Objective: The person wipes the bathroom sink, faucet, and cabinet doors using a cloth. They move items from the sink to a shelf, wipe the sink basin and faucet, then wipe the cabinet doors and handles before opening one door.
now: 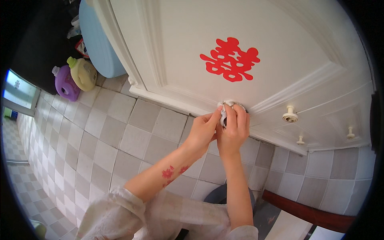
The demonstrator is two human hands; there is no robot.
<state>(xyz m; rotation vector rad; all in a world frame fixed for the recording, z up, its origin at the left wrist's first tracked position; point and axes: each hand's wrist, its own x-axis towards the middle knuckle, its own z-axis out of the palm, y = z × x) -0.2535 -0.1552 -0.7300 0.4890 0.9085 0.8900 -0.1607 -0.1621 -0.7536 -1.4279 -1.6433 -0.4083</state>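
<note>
Both hands meet at the lower edge of a white panelled cabinet door (186, 60), near the middle of the head view. My right hand (235, 123) has its fingers bent over a crumpled whitish cloth (223, 114) with a dark part, held near the door. My left hand (207, 127) pinches the left side of the same cloth between thumb and fingers. What lies under the fingers is hidden. A red paper-cut decoration (231, 60) is on the door above the hands.
Round cream knobs (290, 115) stand out from the cabinet at the right. A purple detergent bottle (66, 82), a yellow one (84, 75) and a light blue container (102, 45) stand at upper left. A dark round object (215, 193) lies below, by a dark red wooden edge (309, 213).
</note>
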